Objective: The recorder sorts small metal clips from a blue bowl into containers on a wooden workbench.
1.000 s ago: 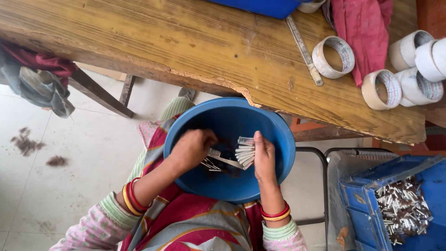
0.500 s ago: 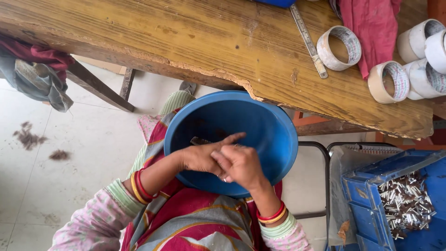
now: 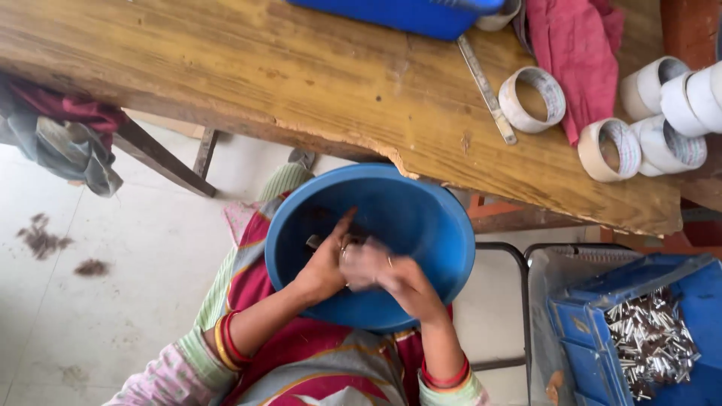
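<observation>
Working inside the blue basin [image 3: 421, 225], both hands met. Left hand [image 3: 325, 265] was half-curled over small metal pieces [image 3: 316, 242] just ahead; right hand [image 3: 391, 272] blurred, grip unclear.

Single view only, head-worn, looking steeply down past the chest onto the lap. Close range: blue basin [image 3: 421, 218] on the knees fills the centre, both forearms entering from the bottom edge, left hand [image 3: 325, 265] and right hand [image 3: 383, 269] meeting inside the basin, the right one blurred. Wooden surface [image 3: 301, 83] across the far part of the frame, its near edge running on a slant from upper left down to the right. Floor [image 3: 98, 316] visible at left, blue crate [image 3: 583, 338] of metal pieces at near right. No second view to compare.
</observation>
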